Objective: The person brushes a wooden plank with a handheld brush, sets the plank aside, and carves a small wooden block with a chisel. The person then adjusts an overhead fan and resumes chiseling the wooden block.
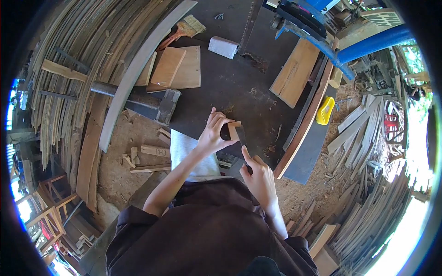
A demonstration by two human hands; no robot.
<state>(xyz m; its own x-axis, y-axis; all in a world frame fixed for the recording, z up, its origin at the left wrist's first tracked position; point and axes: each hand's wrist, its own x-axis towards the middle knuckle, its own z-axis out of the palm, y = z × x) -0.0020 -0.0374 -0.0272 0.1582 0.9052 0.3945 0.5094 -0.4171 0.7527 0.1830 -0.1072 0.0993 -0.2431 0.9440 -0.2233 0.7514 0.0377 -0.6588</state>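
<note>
Near the front edge of the dark workbench [221,87], my left hand [212,134] is closed on a small wooden block [233,130], gripped between thumb and fingers. My right hand [259,178] is wrapped around the dark handle of a flat-bladed hand tool [241,134], its index finger stretched along it. The blade lies against the right side of the block, or very close to it. Whether it is a knife or a chisel I cannot make out. Most of the handle is hidden in my palm.
On the bench are a hammer [167,108], wooden boards [191,66], a paintbrush [189,26], a whitish block [223,47] and a larger board [297,71]. A yellow object [325,110] lies right, below a blue metal frame [373,46]. Timber stacks [92,41] flank both sides.
</note>
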